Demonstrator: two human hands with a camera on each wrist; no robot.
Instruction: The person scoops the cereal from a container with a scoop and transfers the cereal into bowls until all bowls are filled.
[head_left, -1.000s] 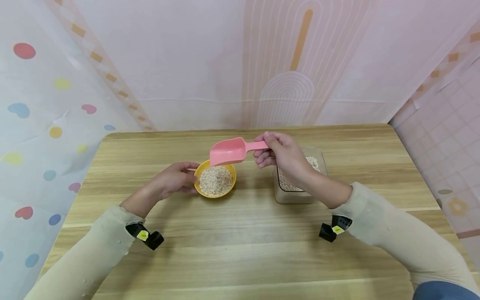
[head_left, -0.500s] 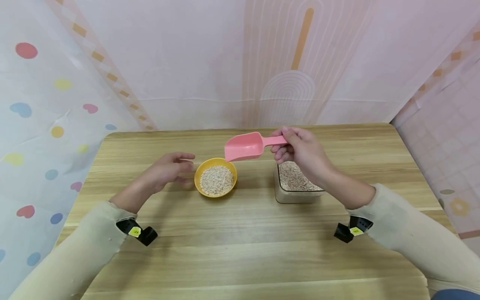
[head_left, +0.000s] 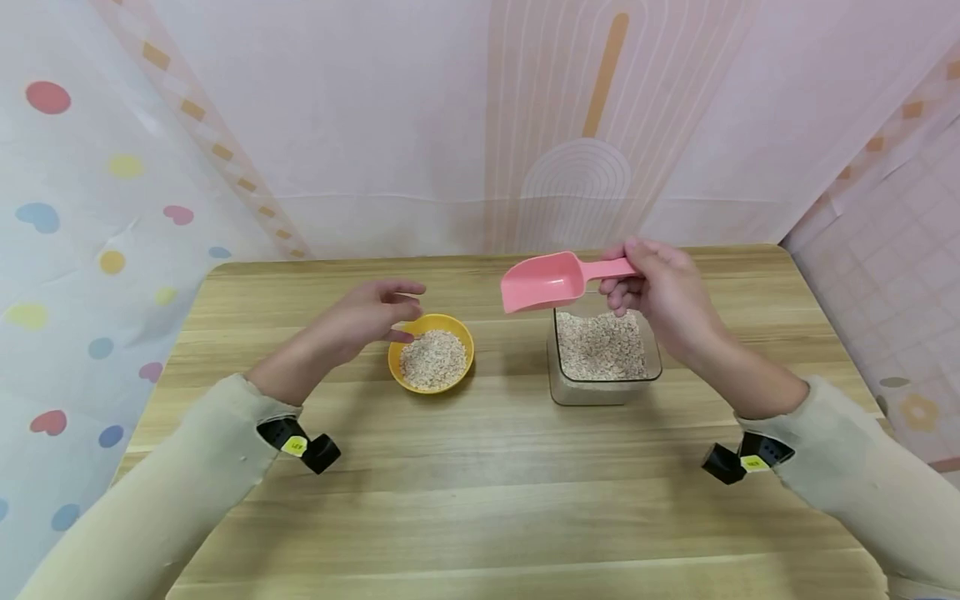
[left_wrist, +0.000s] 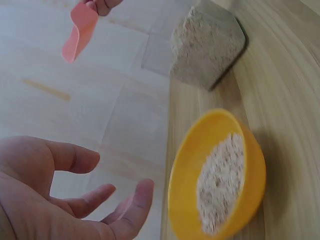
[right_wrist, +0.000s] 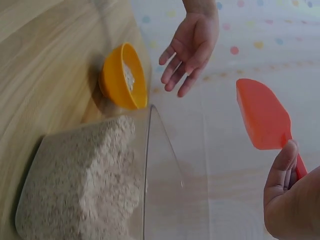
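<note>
Both hands hover above a wooden table [head_left: 480,517], well apart from each other. Nearest the camera, cream sleeves cover the forearms, each with a small black wrist device bearing a yellow tag. Farther in, the person's left hand [head_left: 369,315] hangs just beside a yellow bowl [head_left: 431,353], fingers straight and loosely spread, gripping nothing; the left wrist view shows the palm turned toward the bowl with air between fingertips and rim. The bowl stands on the table left of centre and holds a shallow heap of pale oat-like flakes [head_left: 431,360].

To its right, near but apart from it, a clear square container [head_left: 604,392] sits on the wood, filled most of the way with the same flakes [head_left: 600,345]. The right wrist view shows the flakes banked up against one transparent wall.

Above the far edge of that container, the right hand [head_left: 660,287] pinches the handle of a pink plastic scoop [head_left: 546,282], fingers and thumb curled round the handle. The scoop is held in the air, its mouth pointing left toward the bowl and its body roughly level, touching neither container nor bowl. Whether any flakes lie inside it cannot be told.

Behind the table hangs a pale pink backdrop [head_left: 420,125] with arch patterns; a sheet with coloured dots and hearts [head_left: 75,233] covers the left side.
</note>
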